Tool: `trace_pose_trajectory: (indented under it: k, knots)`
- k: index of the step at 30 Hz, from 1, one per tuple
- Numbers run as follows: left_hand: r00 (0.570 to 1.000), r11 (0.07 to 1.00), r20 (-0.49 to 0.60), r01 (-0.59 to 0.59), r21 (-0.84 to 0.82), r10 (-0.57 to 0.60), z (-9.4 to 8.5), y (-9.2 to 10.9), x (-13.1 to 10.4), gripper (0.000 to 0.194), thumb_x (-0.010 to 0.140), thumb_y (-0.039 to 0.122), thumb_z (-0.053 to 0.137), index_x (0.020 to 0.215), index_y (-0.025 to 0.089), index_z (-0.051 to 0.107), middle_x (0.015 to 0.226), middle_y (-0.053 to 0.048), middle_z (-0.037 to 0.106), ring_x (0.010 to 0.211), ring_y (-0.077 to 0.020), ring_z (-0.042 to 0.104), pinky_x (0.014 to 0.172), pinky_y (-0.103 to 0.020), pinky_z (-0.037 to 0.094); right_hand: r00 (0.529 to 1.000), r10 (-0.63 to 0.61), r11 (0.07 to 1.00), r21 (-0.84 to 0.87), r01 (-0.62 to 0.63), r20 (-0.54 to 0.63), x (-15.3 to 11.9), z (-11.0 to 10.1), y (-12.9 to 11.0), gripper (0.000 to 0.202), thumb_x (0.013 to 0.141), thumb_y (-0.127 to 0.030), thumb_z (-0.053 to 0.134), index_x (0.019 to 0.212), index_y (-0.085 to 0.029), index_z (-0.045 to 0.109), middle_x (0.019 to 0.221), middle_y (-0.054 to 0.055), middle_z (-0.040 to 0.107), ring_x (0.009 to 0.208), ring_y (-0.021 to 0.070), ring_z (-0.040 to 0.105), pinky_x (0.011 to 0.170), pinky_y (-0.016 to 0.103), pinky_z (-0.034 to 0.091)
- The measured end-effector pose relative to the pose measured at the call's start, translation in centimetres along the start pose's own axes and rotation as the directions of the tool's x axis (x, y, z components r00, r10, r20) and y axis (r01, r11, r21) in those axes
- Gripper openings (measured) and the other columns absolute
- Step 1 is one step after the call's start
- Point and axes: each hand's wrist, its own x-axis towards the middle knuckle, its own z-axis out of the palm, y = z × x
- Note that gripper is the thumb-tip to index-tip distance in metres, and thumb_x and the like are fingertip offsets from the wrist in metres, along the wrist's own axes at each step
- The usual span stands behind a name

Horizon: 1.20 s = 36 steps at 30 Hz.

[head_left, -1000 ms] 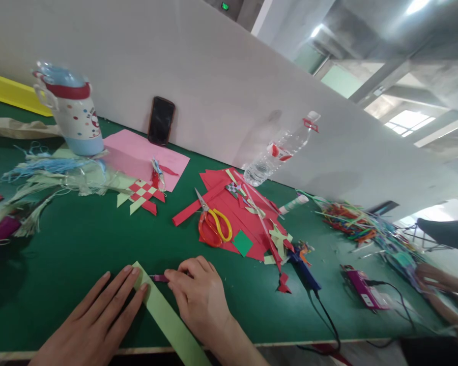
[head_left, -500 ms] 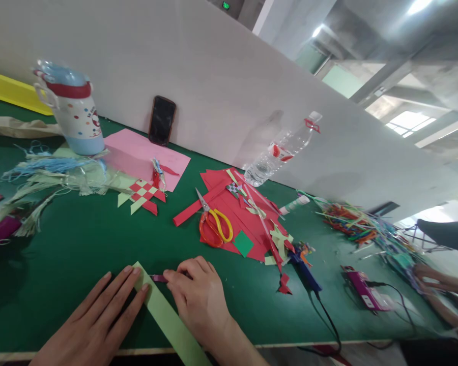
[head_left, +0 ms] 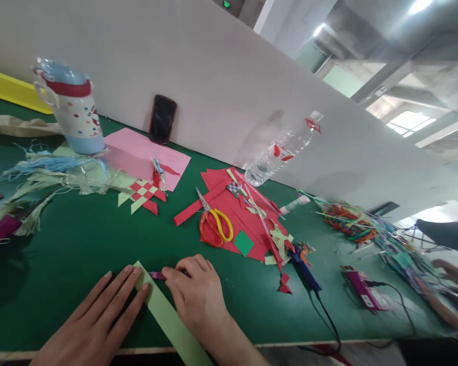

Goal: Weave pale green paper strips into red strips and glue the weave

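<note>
A pale green paper strip (head_left: 168, 315) lies slantwise on the green tabletop and runs past the near edge. My left hand (head_left: 99, 310) rests flat on its upper end, fingers stretched out and pressing on the paper. Just right of the strip, my right hand (head_left: 196, 292) is closed round a small purple craft knife (head_left: 158, 275), most of it hidden in the fingers. The knife's thin tip points left at the strip's right edge; whether it touches the paper I cannot tell.
Scissors (head_left: 216, 223) lie on red paper sheets (head_left: 248, 218). Behind are a woven red-and-green piece (head_left: 143, 192), a phone (head_left: 162, 119), a drink flask (head_left: 78, 112) and a water bottle (head_left: 282, 152). A corded blue tool (head_left: 307, 272) and another person's hand (head_left: 452, 274) are to the right.
My right hand and the knife have shifted very slightly left and up. The left hand and strip look unmoved. At the far right, the other person's hand has moved right.
</note>
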Motion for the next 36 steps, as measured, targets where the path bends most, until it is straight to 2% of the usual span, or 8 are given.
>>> trace_pose_trajectory:
  k: [12,22,31,36]
  knots:
    - [0.999,1.000,-0.036,-0.006,-0.031,0.005,-0.1,0.0,0.1,0.103,0.071,0.081,0.057,0.155,0.029,0.027,0.157,-0.009,0.042,0.144,-0.0314,0.038,0.123,-0.040,0.007,0.999,0.032,0.999,0.028,-0.031,-0.006,0.4,0.3,-0.2,0.016,0.096,-0.025,0.057,0.105,-0.028,0.070,0.087,0.002,0.065,0.078,0.0189,0.054,0.069,0.032,0.043]
    - [1.000,1.000,-0.015,-0.006,-0.015,0.006,-0.2,0.0,-0.1,0.102,0.072,0.081,0.056,0.155,0.029,0.026,0.158,-0.009,0.040,0.145,-0.0319,0.036,0.123,-0.041,0.005,0.998,0.066,0.996,0.055,-0.065,-0.019,0.6,0.7,-0.2,0.014,0.095,-0.023,0.061,0.103,-0.028,0.070,0.087,0.001,0.064,0.079,0.0190,0.054,0.070,0.031,0.042]
    - [0.998,0.997,-0.018,-0.062,0.047,0.063,0.0,-0.4,-0.2,0.096,0.074,0.065,0.065,0.154,0.025,0.030,0.158,-0.011,0.039,0.145,-0.0325,0.035,0.123,-0.043,0.006,0.999,0.049,0.997,0.058,-0.048,-0.020,1.1,0.8,-0.6,0.015,0.094,-0.022,0.060,0.104,-0.028,0.069,0.088,0.001,0.064,0.079,0.0193,0.055,0.070,0.031,0.041]
    - [0.998,0.999,-0.045,-0.042,0.025,0.043,0.0,-0.2,-0.1,0.097,0.074,0.069,0.063,0.155,0.025,0.029,0.156,-0.011,0.043,0.145,-0.0322,0.036,0.123,-0.043,0.007,0.997,0.062,0.995,0.075,-0.059,-0.045,1.1,0.9,-0.6,0.014,0.094,-0.023,0.060,0.103,-0.028,0.070,0.087,0.002,0.064,0.079,0.0191,0.054,0.070,0.031,0.042]
